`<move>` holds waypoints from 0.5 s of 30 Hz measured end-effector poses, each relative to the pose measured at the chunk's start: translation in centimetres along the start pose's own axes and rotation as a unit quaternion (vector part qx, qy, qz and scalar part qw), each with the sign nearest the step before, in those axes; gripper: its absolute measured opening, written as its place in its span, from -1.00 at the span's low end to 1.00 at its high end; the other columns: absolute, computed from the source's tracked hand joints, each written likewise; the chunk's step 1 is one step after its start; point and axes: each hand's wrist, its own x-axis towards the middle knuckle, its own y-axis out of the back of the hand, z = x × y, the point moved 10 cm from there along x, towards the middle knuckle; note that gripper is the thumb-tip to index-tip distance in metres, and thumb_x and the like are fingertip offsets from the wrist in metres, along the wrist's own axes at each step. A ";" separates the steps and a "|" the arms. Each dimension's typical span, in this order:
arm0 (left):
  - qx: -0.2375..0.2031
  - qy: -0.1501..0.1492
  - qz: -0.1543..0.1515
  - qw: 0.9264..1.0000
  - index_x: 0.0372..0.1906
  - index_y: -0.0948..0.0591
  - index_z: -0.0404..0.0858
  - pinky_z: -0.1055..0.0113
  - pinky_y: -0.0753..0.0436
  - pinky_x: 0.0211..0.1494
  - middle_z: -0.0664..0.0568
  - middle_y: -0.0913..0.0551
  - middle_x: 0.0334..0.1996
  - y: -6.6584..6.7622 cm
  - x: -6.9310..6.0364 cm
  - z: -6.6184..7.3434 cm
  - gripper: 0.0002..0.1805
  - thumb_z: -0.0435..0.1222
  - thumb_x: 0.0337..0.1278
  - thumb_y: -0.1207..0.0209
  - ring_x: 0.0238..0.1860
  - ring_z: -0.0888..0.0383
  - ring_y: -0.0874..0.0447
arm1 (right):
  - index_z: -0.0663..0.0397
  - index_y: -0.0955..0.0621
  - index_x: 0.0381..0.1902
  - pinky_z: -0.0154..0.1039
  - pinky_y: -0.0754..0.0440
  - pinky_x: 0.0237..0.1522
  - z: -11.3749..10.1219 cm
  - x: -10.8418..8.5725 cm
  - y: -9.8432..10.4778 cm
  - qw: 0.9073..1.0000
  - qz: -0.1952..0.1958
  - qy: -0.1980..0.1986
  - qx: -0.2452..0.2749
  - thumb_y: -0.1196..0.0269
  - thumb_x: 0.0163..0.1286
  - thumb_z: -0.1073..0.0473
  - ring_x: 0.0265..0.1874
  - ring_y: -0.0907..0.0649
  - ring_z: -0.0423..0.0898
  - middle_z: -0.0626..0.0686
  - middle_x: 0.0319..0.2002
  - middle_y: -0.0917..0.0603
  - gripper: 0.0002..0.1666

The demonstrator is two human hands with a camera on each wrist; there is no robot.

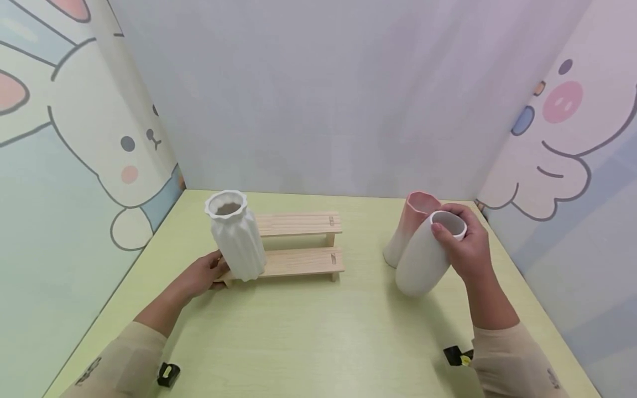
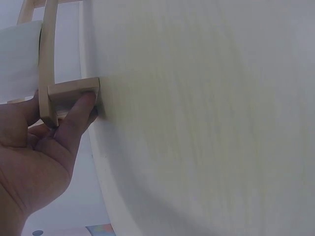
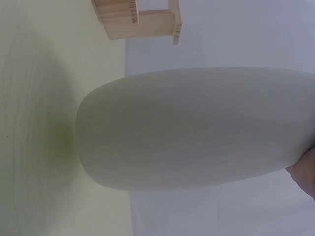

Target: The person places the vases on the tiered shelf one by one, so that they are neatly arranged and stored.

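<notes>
item: two-tier wooden stand [image 1: 301,261], pale timber, at the back left of the table, the upper board behind the lower one.

item: white fluted vase [image 1: 241,246], wavy rim, upright at the left end of the stand's lower board, its mouth facing up.

item: plain white vase [image 1: 423,260], smooth, rounded toward the base, well to the right of the stand; tilted, with the mouth leaning to the right; its base is close over the table, contact between the two not clear.

item: pink and white vase [image 1: 398,246], pink at the top fading to white below, just behind the plain white vase and partly hidden by it; whether the two touch cannot be told.

left hand [image 1: 201,275]: fingers curled round the left end of the stand's lower board, fingertips at the leg under it, beside the fluted vase.

right hand [image 1: 470,249]: gripping the plain white vase at its mouth, thumb over the rim, fingers round the outer side.

surroundings: pale yellow-green table [image 1: 298,337]; plain grey-white backdrop [image 1: 318,99]; rabbit figure [image 1: 99,132] on the left wall; pink-snouted figure [image 1: 572,132] on the right wall; beige sleeves [image 1: 124,359] on both arms.
</notes>
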 end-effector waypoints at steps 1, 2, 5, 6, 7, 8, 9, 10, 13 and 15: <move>0.000 0.000 0.000 1.000 0.54 -0.14 -0.15 0.15 -0.72 -0.01 -0.33 -0.48 0.20 0.0 0.0 0.0 -0.39 -0.08 0.53 0.08 0.09 -0.06 -0.60 | 0.07 -0.59 -0.02 -0.53 -0.57 -0.31 -0.1 0.0 -0.2 1.000 -0.004 -0.002 -0.003 -0.34 0.23 0.26 -0.23 -0.57 -0.24 -0.23 -0.22 -0.61 -0.66; 0.001 -0.001 0.001 1.000 0.54 -0.14 -0.14 0.15 -0.72 -0.01 -0.33 -0.49 0.20 0.0 0.1 -0.1 -0.38 -0.07 0.53 0.08 0.09 -0.06 -0.60 | 0.07 -0.59 -0.01 -0.52 -0.57 -0.31 -0.1 -0.1 -0.4 1.000 -0.006 -0.002 -0.004 -0.34 0.23 0.26 -0.23 -0.57 -0.24 -0.23 -0.22 -0.61 -0.66; 0.002 -0.003 0.000 1.000 0.55 -0.13 -0.12 0.15 -0.72 -0.01 -0.32 -0.49 0.20 0.1 0.1 -0.1 -0.38 -0.06 0.53 0.08 0.09 -0.05 -0.60 | 0.05 -0.58 0.01 -0.52 -0.59 -0.30 -0.3 -0.1 -1.1 1.000 -0.017 -0.005 -0.011 -0.33 0.26 0.22 -0.21 -0.57 -0.23 -0.22 -0.20 -0.59 -0.65; 0.001 -0.004 0.000 1.000 0.55 -0.13 -0.12 0.15 -0.72 -0.01 -0.31 -0.49 0.20 0.1 0.1 -0.1 -0.38 -0.06 0.53 0.07 0.09 -0.05 -0.60 | 0.05 -0.57 0.01 -0.51 -0.59 -0.31 -0.3 -0.1 -1.3 1.000 -0.020 -0.007 -0.014 -0.33 0.26 0.21 -0.21 -0.57 -0.23 -0.22 -0.20 -0.59 -0.65; 0.000 -0.004 0.000 1.000 0.55 -0.13 -0.11 0.14 -0.72 0.00 -0.31 -0.49 0.20 0.1 0.1 -0.1 -0.38 -0.06 0.53 0.07 0.09 -0.05 -0.60 | 0.05 -0.57 0.02 -0.51 -0.60 -0.30 -0.4 -0.1 -1.5 1.000 -0.023 -0.007 -0.016 -0.33 0.27 0.19 -0.20 -0.57 -0.22 -0.21 -0.19 -0.59 -0.64; 0.001 -0.004 -0.001 1.000 0.55 -0.13 -0.11 0.14 -0.72 0.00 -0.31 -0.49 0.20 0.1 0.1 -0.1 -0.38 -0.06 0.53 0.08 0.09 -0.05 -0.60 | 0.06 -0.56 0.02 -0.50 -0.60 -0.31 -0.4 -0.1 -1.7 0.999 -0.025 -0.009 -0.020 -0.33 0.27 0.18 -0.20 -0.57 -0.22 -0.21 -0.19 -0.58 -0.64; 0.000 -0.003 -0.001 1.000 0.55 -0.13 -0.11 0.14 -0.72 0.00 -0.31 -0.48 0.21 0.1 0.1 -0.1 -0.38 -0.06 0.53 0.07 0.09 -0.05 -0.60 | 0.05 -0.56 0.02 -0.50 -0.60 -0.31 -0.5 -0.1 -1.9 0.999 -0.028 -0.009 -0.022 -0.32 0.27 0.18 -0.20 -0.57 -0.21 -0.21 -0.19 -0.58 -0.65; 0.000 -0.003 -0.001 1.000 0.55 -0.13 -0.11 0.14 -0.71 0.00 -0.32 -0.48 0.21 0.1 0.1 -0.1 -0.37 -0.05 0.53 0.07 0.09 -0.06 -0.60 | 0.05 -0.56 0.01 -0.49 -0.60 -0.31 -0.6 -0.1 -2.2 0.999 -0.030 -0.007 -0.021 -0.32 0.27 0.18 -0.20 -0.57 -0.21 -0.21 -0.20 -0.58 -0.65; 0.001 -0.002 -0.001 1.000 0.55 -0.12 -0.12 0.14 -0.71 0.01 -0.32 -0.47 0.23 0.0 0.1 -0.2 -0.36 -0.04 0.52 0.07 0.11 -0.07 -0.59 | 0.05 -0.56 -0.01 -0.49 -0.60 -0.31 -0.9 0.0 -2.9 0.999 -0.038 0.004 -0.010 -0.33 0.27 0.18 -0.21 -0.58 -0.22 -0.20 -0.20 -0.59 -0.67; 0.001 -0.002 0.000 1.000 0.55 -0.11 -0.11 0.13 -0.71 0.01 -0.33 -0.46 0.24 0.0 0.0 -0.2 -0.36 -0.03 0.52 0.07 0.13 -0.09 -0.58 | 0.15 -0.56 -0.02 -0.46 -0.63 -0.25 -1.5 0.1 -3.7 0.998 -0.053 0.027 0.032 -0.32 0.27 0.24 -0.22 -0.63 -0.20 -0.09 -0.16 -0.62 -0.68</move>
